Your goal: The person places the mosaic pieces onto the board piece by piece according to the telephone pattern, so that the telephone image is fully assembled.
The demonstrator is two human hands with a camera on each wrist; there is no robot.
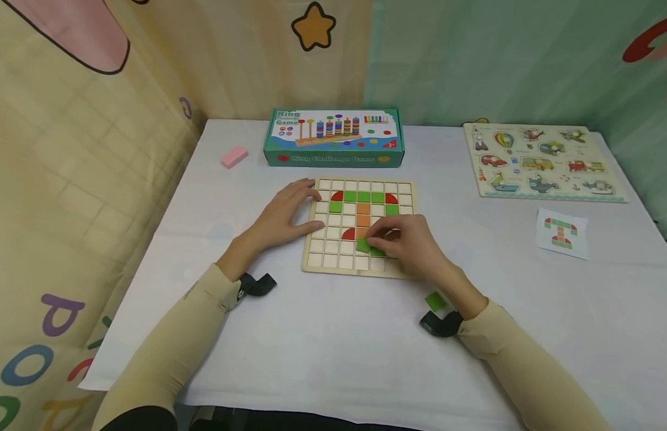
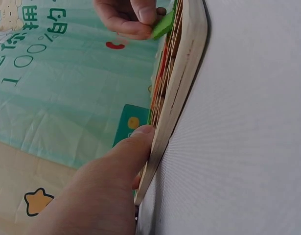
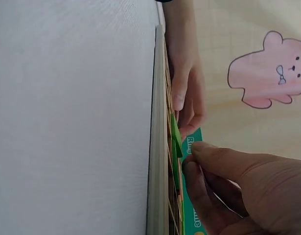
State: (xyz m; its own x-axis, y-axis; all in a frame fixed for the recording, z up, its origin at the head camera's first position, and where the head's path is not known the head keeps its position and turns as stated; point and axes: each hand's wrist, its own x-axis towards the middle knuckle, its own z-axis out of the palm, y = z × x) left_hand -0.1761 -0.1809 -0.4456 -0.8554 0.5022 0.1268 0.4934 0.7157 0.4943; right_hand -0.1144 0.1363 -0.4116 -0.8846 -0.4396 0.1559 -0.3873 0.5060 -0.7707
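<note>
A wooden grid board (image 1: 331, 261) lies on the table with red, green and orange tiles set in its squares. My left hand (image 1: 282, 216) rests at the board's left edge, fingers spread, with its thumb (image 2: 140, 139) against the rim. Over the lower middle squares, my right hand (image 1: 414, 242) pinches a green square tile (image 1: 363, 245) between thumb and fingertips. That tile (image 3: 175, 136) sits tilted, one edge raised above the grid. Another green tile (image 1: 376, 252) lies beside it, partly under the fingers. One loose green tile (image 1: 435, 301) is on the table near the right wrist.
A small pattern card (image 1: 562, 233) lies at the right, below a vehicle picture board (image 1: 546, 160). At the back stands a green game box (image 1: 333, 158), with a pink block (image 1: 234, 157) to its left. Curtains surround the white table (image 1: 333, 341).
</note>
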